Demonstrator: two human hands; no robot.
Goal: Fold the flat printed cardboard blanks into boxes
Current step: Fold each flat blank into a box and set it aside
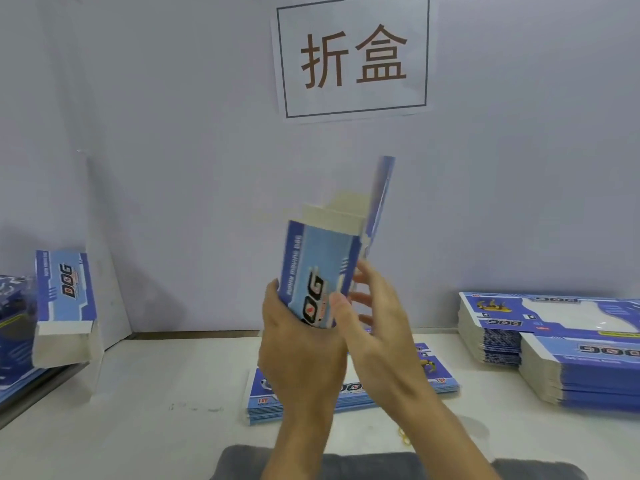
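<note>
We hold a half-formed box upright above the white worktable, midway through a run of folding printed cardboard blanks. Our left hand grips the lower end of the box, fingers curled round it from the left side, while our right hand sits just beside its right edge with fingers spread and fairly straight; motion blur there leaves us unable to say for certain whether they touch the card or hold anything. The body has been squared into a sleeve, but its upper end is not closed: pale inner flaps stand open and one long blue flap sticks up at the right. By our judgement this box still needs its top tucked shut. One folded box leans at the far left, its end flap hanging loose. Much remains: a small stack of flat blanks lies beneath our hands, and two taller stacks wait at the right. A paper sign hangs on the wall behind.
</note>
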